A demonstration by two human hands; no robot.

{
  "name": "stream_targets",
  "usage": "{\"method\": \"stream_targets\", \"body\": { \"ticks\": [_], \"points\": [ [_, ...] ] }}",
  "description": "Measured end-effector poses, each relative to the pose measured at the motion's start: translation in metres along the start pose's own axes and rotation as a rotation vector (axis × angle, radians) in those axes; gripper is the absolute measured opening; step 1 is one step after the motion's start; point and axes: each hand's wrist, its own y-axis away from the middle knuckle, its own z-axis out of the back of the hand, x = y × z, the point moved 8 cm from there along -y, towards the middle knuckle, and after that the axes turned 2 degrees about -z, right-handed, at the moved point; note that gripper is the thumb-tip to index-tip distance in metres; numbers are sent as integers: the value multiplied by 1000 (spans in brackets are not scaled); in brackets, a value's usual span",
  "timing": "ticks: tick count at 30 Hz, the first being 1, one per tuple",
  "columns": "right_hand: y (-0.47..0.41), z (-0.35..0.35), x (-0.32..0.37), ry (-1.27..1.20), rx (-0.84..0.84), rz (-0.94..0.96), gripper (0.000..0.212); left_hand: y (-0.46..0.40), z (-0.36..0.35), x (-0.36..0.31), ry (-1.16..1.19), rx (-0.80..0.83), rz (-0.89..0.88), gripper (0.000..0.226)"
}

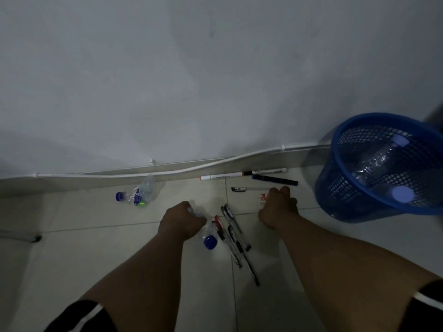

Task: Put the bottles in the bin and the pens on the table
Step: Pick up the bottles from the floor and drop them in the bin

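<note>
My left hand [182, 220] is closed around a clear plastic bottle with a blue cap [210, 242] low over the tiled floor. My right hand [279, 208] grips another clear bottle whose red cap [263, 197] shows at its left. Several pens [233, 238] lie between my hands. Three markers [247, 175] and a small pen [242, 189] lie near the wall. Two crushed bottles [140, 194] lie together at the left by the skirting. The blue mesh bin [374, 207] stands tilted at the right with two bottles [381, 164] inside.
A white cable [182, 171] runs along the base of the grey wall. A dark cable end [33, 238] lies on the floor at the far left. No table shows in this view.
</note>
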Motion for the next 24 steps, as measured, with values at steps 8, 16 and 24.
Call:
{"method": "stream_targets", "body": {
  "ticks": [8,16,24],
  "points": [
    [54,128,69,-457,-318,271,61,3,49,-26,392,-299,-41,37],
    [104,270,-1,-746,-848,221,56,24,89,-124,655,-415,-210,18],
    [65,231,-126,-567,-382,-373,95,75,91,-245,919,-493,-333,22]
  ]
}}
